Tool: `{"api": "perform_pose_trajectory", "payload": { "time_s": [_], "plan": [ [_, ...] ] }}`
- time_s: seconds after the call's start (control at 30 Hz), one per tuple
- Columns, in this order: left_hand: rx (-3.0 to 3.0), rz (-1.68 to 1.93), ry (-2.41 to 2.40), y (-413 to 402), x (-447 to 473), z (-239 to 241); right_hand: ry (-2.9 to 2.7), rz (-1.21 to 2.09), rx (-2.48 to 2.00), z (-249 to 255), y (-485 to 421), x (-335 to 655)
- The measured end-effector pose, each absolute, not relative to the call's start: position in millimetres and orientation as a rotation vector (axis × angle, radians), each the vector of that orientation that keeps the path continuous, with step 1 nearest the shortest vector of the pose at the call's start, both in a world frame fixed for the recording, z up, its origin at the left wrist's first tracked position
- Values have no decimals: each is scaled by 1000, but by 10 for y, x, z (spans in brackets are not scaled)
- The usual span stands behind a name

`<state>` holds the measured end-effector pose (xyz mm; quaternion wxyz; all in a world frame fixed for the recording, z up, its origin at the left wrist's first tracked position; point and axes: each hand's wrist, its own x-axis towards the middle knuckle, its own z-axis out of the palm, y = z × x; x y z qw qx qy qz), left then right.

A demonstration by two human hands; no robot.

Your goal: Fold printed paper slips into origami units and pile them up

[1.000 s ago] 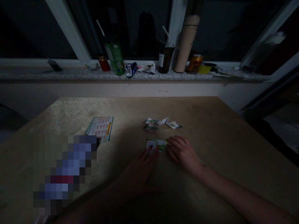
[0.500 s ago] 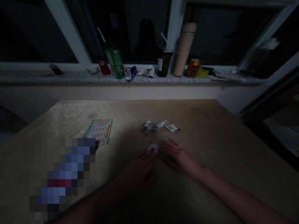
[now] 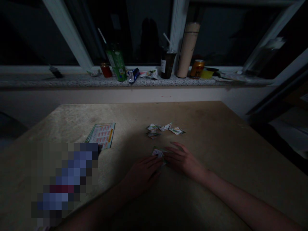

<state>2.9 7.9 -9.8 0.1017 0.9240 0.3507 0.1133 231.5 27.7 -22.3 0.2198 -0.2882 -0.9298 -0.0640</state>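
A small printed piece of paper [image 3: 157,152] lies on the table under my hands, its lower part covered by fingers. My left hand [image 3: 144,173] rests low over its near left side, fingers stretched out and pressing on it. From the right, my right hand [image 3: 184,162] reaches across the paper's right edge, fingers extended and slightly spread. Beyond them sit several small folded paper pieces [image 3: 165,127] with pointed corners. Shadow hides the fine folds of the paper between my hands.
To the left on the table [image 3: 211,128] is a stack of printed sheets [image 3: 101,133], beside a pixelated blue area. Along the windowsill [image 3: 144,82] stand a green bottle [image 3: 118,65], a dark cup with a straw [image 3: 167,65], a pale tall flask [image 3: 189,51] and an orange can [image 3: 197,69].
My right hand has shifted slightly over the paper's right edge, and its fingers are a little more bent. My left hand has drawn back slightly. The folded pieces stay put.
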Motion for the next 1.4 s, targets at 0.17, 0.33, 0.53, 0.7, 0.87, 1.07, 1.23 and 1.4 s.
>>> {"api": "perform_pose_trajectory", "payload": {
  "time_s": [0.17,0.33,0.53,0.7,0.87,1.07,1.23,1.4],
  "plan": [
    [2763,373,1012,72,35,-64,-2629,-384,-660,-197,213,2317],
    [2849,554,895,83,0,-83,-2412,-174,-699,-196,158,2294],
    [2765,766,877,64,-70,-134,-2260,192,-771,-121,132,2277],
    [2543,762,1105,18,-47,-66,-2094,432,-853,-90,107,2234],
    [2318,809,1263,25,-31,-33,-1913,594,-1033,-139,128,2209],
    [2340,877,1179,68,-32,-53,-1948,491,-1228,-174,179,2204],
    [2457,631,1151,63,20,-37,-2066,331,-1337,-202,189,2194],
    [2625,335,1183,-12,86,-2,-2127,244,-1368,-260,208,2214]
  ]
}}
